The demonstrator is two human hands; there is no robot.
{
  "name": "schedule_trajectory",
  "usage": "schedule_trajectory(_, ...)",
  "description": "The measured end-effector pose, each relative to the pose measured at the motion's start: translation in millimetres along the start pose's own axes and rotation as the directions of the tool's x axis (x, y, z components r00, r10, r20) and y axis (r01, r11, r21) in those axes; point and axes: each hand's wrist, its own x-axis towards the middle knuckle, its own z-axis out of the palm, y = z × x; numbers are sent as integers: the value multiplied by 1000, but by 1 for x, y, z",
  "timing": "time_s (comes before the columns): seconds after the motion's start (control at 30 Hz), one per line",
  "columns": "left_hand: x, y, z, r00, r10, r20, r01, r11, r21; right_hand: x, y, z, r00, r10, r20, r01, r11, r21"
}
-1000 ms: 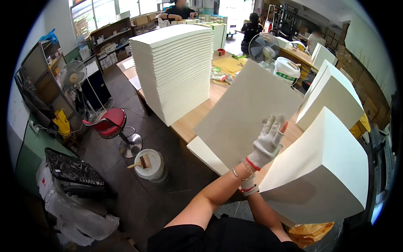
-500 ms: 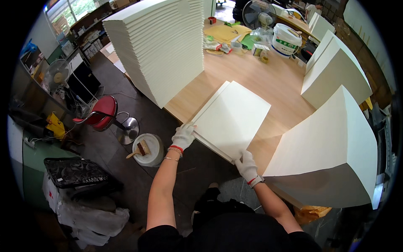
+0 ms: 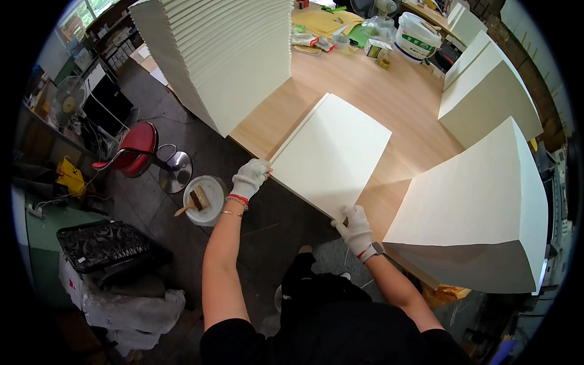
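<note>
A low stack of white boards or thick sheets (image 3: 331,149) lies flat on the wooden table, jutting over its near edge. The top sheet is almost flush with the one below; only a thin strip of the lower one shows along the left side. My left hand (image 3: 250,178), in a white knit glove, has its fingers closed at the near left corner of the stack. At the near right corner my right hand (image 3: 354,228), gloved too, grips the edge with thumb and fingers. The undersides of both grips are hidden.
A tall stack of white sheets (image 3: 225,67) stands at the table's left edge. Curved white stacks (image 3: 462,188) stand at the right. Far back are a white bucket (image 3: 417,38) and gloves (image 3: 311,41). On the floor: a red chair (image 3: 139,146) and a tub (image 3: 210,213) holding a brush.
The top sheet has moved left over the lower one, narrowing the exposed strip. My left hand has moved slightly outward at the corner. The whole view has shifted a little.
</note>
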Motion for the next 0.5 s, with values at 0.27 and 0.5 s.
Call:
schedule_trajectory(0.27, -3, 8, -7, 997, 54, -62, -60, 994, -94, -1, 6, 2, 999, -12, -33, 13, 1000, 20)
schedule_trajectory(0.5, -4, -8, 2, 996, 82, -34, -87, 980, -180, -1, 1, 2, 998, -19, -58, 20, 1000, 10)
